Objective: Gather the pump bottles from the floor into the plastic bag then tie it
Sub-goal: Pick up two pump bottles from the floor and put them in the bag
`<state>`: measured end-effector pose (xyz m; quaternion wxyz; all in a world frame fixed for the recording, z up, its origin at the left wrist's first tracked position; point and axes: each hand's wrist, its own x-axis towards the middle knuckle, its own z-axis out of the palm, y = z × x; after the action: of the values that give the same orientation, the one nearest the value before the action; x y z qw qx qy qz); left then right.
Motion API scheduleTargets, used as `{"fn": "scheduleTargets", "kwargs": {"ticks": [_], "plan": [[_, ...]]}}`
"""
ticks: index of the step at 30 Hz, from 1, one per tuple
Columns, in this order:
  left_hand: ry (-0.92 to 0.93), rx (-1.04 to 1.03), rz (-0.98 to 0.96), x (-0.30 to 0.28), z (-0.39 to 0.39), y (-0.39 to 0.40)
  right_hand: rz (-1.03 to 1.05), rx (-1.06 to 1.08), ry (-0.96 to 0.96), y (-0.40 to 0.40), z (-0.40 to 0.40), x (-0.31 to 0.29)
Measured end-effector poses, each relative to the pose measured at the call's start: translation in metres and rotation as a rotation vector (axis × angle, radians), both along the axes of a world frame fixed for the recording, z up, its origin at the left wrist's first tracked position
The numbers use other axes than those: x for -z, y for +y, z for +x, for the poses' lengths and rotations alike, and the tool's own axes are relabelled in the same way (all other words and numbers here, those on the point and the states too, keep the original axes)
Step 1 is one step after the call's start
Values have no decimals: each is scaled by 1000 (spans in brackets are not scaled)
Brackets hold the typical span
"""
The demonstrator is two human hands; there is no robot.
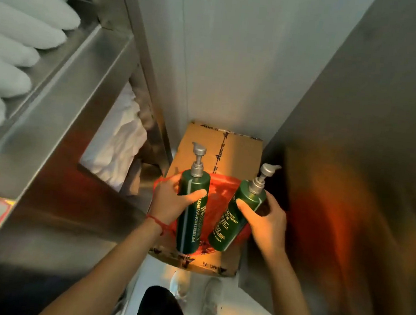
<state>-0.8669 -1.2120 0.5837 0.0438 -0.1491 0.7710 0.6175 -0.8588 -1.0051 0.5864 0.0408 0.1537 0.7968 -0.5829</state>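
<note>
Two dark green pump bottles with silver pump heads are held upright over a red plastic bag (216, 202). My left hand (171, 199) grips the left bottle (192, 214) around its upper body and also seems to hold the bag's rim. My right hand (263, 221) grips the right bottle (236, 216), which tilts to the right. The bag lies open on a cardboard box (240, 153), mostly hidden behind the bottles and hands.
A steel shelving unit (63, 85) with folded white linen (16, 42) fills the left side. A steel wall (369, 148) closes in on the right. My shoes (198, 292) stand on the narrow pale floor below the box.
</note>
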Motion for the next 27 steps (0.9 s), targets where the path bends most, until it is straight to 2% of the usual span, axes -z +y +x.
{"fn": "scheduleTargets", "kwargs": {"ticks": [7,14,19,27], "plan": [[46,4,-65,56,-32,13,82,-74,86,-8,-33,54],[62,16,-28,100,-57,18,104,-80,113,-12,-56,98],[55,63,-81,116,-69,18,111,-111,92,-8,-66,117],[90,120,-33,120,-72,22,98,-125,139,-9,-71,123]]}}
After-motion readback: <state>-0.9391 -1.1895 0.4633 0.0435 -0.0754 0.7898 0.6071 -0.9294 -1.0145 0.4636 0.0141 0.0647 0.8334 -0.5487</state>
